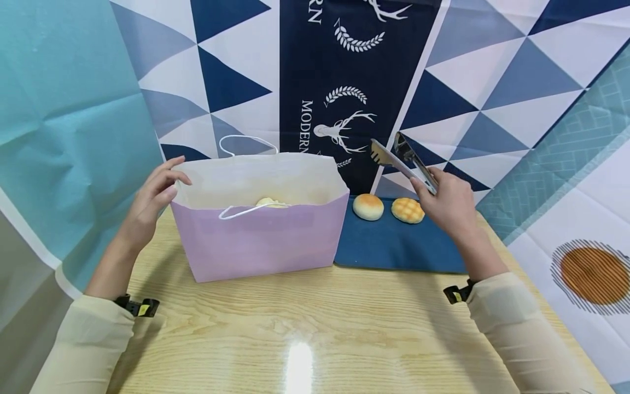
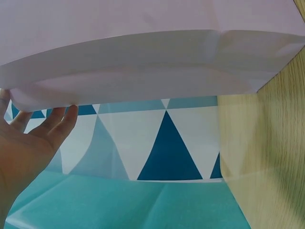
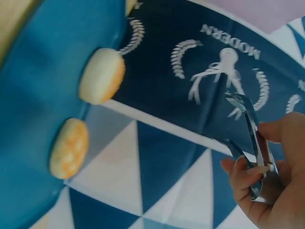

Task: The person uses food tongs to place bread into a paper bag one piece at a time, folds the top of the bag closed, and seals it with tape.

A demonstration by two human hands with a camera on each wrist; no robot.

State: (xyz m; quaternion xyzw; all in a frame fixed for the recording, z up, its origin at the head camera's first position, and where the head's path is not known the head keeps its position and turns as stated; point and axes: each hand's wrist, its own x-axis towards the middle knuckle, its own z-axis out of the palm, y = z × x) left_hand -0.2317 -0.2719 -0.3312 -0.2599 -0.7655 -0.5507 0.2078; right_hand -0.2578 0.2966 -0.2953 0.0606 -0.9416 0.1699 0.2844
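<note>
My right hand (image 1: 449, 200) grips metal food tongs (image 1: 410, 164), raised above the back of a blue tray. The tongs' tips are spread apart with nothing between them, as the right wrist view also shows. Under them on the tray lie a round bun (image 1: 368, 207) with a browned top and an oval bun (image 1: 408, 210) with a crisscross pattern. My left hand (image 1: 147, 202) holds the upper left edge of a lilac paper bag (image 1: 261, 241) between fingers and thumb. Inside the upright bag, a pale bread piece (image 1: 270, 202) shows partly behind a white handle.
The blue tray (image 1: 394, 251) lies against the bag's right side on the wooden table (image 1: 236, 334). A patterned cloth backdrop (image 1: 236, 71) rises right behind the bag and tray. Teal cloth (image 1: 64, 137) hangs at the left.
</note>
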